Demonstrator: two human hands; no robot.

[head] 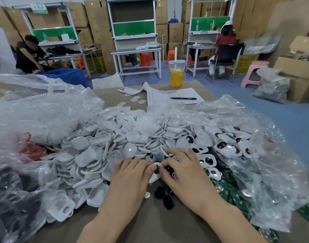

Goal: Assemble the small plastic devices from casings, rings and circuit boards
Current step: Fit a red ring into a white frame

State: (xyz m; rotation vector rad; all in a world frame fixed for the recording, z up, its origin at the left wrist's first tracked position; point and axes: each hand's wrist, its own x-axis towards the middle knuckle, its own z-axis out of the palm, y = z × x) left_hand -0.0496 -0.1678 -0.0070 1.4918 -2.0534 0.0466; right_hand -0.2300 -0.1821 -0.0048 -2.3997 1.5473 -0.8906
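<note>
My left hand [131, 174] and my right hand [181, 171] meet at the table's middle and together pinch one small white casing [154, 177] with a dark part at its top; my fingers hide most of it. Behind the hands spreads a big heap of white casings and rings [115, 141]. To the right lie white casings with dark red windows [227, 146] on clear plastic. Green circuit boards [227, 188] lie under plastic at the right. Small dark pieces [163, 195] sit on the table just below my hands.
Crumpled clear plastic bags [36, 109] cover the left side. Further back on the brown table [150, 225] are a phone [129, 91], a paper sheet with a pen [183, 98] and a cup of yellow drink [177, 74]. Two people sit at workbenches behind.
</note>
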